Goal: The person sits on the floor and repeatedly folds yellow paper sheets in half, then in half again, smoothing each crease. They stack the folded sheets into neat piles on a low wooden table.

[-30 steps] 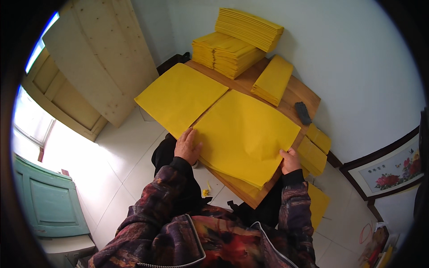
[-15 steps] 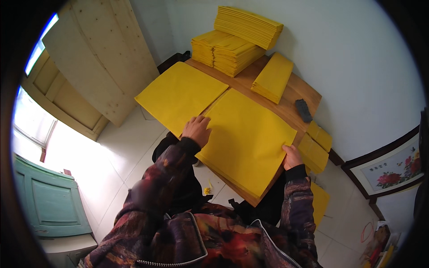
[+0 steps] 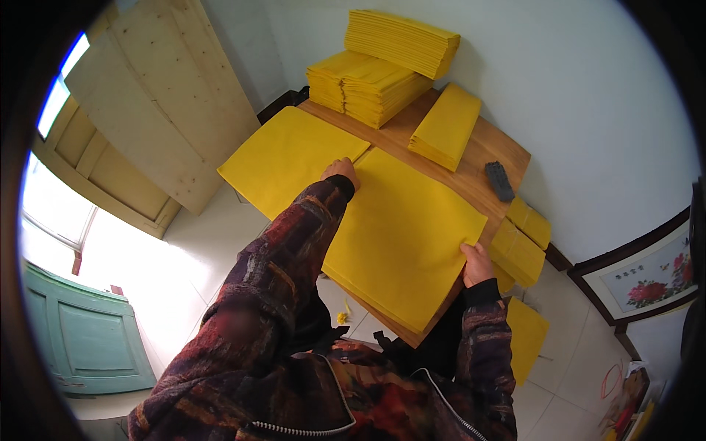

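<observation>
Two piles of flat yellow sheets lie side by side, looking like soft fabric or paper; I cannot tell which. My right hand [image 3: 476, 263] pinches the right edge of the nearer yellow sheet [image 3: 404, 228], thumb on top and fingers beneath. At that pile's far left edge is my left hand [image 3: 343, 171], its fingers curled down along the gap beside the other yellow sheet [image 3: 294, 154]. Its fingertips are hidden, so what it grips, if anything, does not show. The sheets cover much of the wooden table [image 3: 507, 158].
At the table's back stand folded yellow stacks [image 3: 368, 88], with a folded yellow bundle [image 3: 448, 125] beside them. A dark grey object [image 3: 499, 181] lies at the right. More yellow packs [image 3: 518, 253] sit below the table's right side. A framed flower picture [image 3: 640, 279] leans by the wall.
My left hand has moved away from me along the sheet's left edge, and its fingers have curled. My right hand keeps its grip on the right edge.
</observation>
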The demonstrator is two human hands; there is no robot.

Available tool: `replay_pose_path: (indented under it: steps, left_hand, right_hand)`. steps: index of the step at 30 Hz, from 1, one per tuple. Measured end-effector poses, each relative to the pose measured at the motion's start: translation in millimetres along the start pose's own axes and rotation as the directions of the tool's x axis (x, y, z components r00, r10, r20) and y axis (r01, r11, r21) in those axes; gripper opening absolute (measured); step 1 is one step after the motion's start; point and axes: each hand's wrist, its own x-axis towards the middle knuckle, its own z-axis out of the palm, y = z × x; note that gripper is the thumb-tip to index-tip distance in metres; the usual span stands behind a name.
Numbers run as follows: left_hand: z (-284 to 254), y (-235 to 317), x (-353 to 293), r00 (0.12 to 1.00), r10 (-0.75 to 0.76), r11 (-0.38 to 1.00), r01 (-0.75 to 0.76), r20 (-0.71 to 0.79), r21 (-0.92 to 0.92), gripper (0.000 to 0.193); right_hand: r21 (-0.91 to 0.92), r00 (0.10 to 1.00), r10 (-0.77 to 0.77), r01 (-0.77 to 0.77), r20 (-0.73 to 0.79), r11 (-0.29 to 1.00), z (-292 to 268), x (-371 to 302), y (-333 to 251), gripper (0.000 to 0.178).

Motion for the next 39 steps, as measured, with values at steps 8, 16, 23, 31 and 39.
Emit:
replay_pose_path:
  steps: [8,16,23,31,39]
  left_hand:
    - [-12.7,2.2,-2.5,0.996,0.026,0.999,-0.023,0.083,-0.03,0.025]
    - [-3.3,-4.3,-14.4,0.98,0.116,0.963,-0.15,-0.162,-0.222,0.014]
    - [-29.6,-15.6,-5.4,0.972,0.212,0.926,-0.233,-0.1,-0.298,0.018]
    - [-15.0,-37.7,-5.0,0.983,0.16,0.943,-0.124,0.095,-0.31,0.031]
    - [-14.0,-25.3,-20.9,0.984,0.173,0.973,-0.165,0.039,-0.164,0.035]
  right_hand:
    - [-0.057,1.0,0.015,-0.015,0.007,0.998,1.3,-0.8,-0.1,0.027]
    - [-0.041,1.0,-0.006,0.006,-0.014,0.999,3.3,-3.9,-1.4,0.024]
    - [0.036,1.0,0.019,-0.018,-0.019,0.999,2.3,-2.6,-4.2,0.024]
    - [-0.114,0.995,0.058,-0.067,-0.084,0.991,10.2,-5.0,-11.9,0.026]
    - [-0.134,0.998,-0.004,-0.004,-0.057,0.991,6.6,-3.6,-5.9,0.024]
